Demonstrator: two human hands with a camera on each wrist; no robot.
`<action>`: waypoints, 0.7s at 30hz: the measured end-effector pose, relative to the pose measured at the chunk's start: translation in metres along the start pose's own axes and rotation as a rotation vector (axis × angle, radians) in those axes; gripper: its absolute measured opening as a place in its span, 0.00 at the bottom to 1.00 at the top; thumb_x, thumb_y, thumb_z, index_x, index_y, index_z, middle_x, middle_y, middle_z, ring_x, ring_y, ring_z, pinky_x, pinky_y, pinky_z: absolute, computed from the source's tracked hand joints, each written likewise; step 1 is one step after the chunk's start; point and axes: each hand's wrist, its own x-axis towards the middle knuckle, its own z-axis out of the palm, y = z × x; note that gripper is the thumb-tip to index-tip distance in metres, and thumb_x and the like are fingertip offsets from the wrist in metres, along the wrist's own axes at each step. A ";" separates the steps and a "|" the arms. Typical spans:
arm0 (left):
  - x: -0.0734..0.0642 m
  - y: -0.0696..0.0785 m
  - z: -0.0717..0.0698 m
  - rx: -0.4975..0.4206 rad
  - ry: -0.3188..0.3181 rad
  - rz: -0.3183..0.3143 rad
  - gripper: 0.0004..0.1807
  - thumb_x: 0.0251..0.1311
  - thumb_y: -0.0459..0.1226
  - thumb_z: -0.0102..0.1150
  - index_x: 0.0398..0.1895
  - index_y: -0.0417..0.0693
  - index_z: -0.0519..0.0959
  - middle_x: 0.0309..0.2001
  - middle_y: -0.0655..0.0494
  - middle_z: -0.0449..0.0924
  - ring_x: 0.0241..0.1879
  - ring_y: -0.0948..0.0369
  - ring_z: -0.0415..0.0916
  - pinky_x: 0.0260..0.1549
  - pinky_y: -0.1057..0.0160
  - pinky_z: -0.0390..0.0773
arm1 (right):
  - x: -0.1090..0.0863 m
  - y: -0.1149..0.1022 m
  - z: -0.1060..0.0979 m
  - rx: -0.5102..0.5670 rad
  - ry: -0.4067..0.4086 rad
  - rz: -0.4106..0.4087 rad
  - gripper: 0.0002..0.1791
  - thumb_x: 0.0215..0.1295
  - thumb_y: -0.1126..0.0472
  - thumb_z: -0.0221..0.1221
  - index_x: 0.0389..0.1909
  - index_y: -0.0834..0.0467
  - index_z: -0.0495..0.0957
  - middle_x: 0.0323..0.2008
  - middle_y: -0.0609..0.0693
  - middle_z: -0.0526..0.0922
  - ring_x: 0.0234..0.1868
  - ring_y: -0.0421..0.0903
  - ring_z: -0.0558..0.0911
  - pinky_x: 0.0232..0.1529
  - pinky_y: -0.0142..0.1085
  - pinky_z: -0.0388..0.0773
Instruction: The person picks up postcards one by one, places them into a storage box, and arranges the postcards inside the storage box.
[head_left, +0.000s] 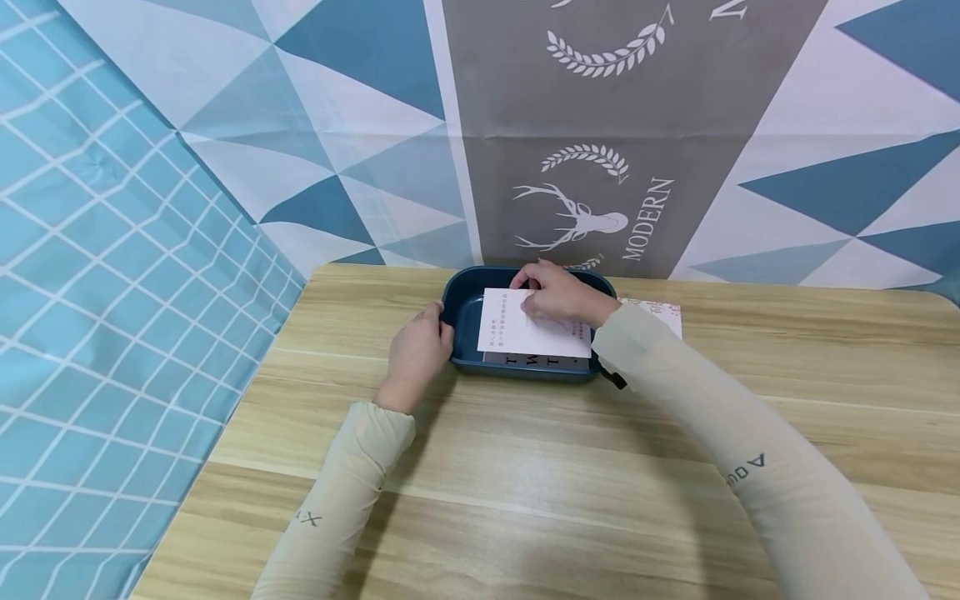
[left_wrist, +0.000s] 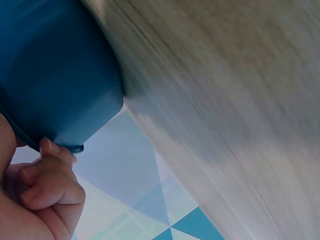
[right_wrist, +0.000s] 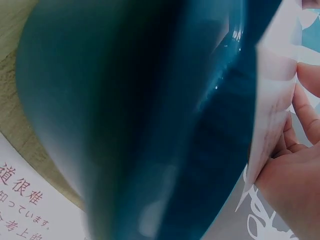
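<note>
A dark blue rectangular basin (head_left: pixel 465 321) with rounded corners stands at the table's back edge by the wall. My left hand (head_left: pixel 420 350) grips its left end; in the left wrist view the fingers (left_wrist: pixel 52 190) are curled at the rim. Over the basin, my right hand (head_left: pixel 558 293) pinches a white card (head_left: pixel 517 333) printed with small vertical text. In the right wrist view this card (right_wrist: pixel 272 115) is seen nearly edge-on beside the fingers. Below the card's near edge shows a grey printed piece (head_left: pixel 536 361) with large dark letters, mostly hidden.
A white card with reddish characters (head_left: pixel 663 315) lies on the wooden table (head_left: pixel 525 483) right of the basin, partly behind the right sleeve. A short black strap (head_left: pixel 613 379) sticks out near the basin's right end. Patterned cloth (head_left: pixel 360 125) covers the walls behind and left.
</note>
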 end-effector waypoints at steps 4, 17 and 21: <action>0.000 0.001 0.000 -0.005 -0.008 -0.003 0.19 0.64 0.37 0.46 0.55 0.37 0.71 0.42 0.42 0.81 0.33 0.51 0.78 0.37 0.52 0.79 | 0.000 0.001 0.001 0.001 0.010 0.015 0.19 0.58 0.64 0.54 0.53 0.57 0.74 0.38 0.54 0.66 0.40 0.50 0.66 0.38 0.38 0.60; 0.000 0.000 -0.001 -0.008 -0.002 -0.001 0.19 0.64 0.36 0.45 0.55 0.37 0.72 0.43 0.41 0.81 0.34 0.51 0.79 0.37 0.51 0.79 | 0.002 0.003 0.005 -0.010 -0.003 0.027 0.19 0.58 0.64 0.54 0.51 0.56 0.74 0.38 0.54 0.67 0.41 0.50 0.66 0.43 0.40 0.61; 0.000 0.000 -0.001 -0.008 0.003 0.003 0.19 0.64 0.37 0.45 0.55 0.37 0.72 0.43 0.41 0.81 0.34 0.51 0.79 0.37 0.52 0.79 | 0.003 0.004 0.007 -0.011 -0.009 0.021 0.19 0.58 0.65 0.53 0.52 0.56 0.74 0.38 0.54 0.66 0.39 0.50 0.66 0.40 0.39 0.61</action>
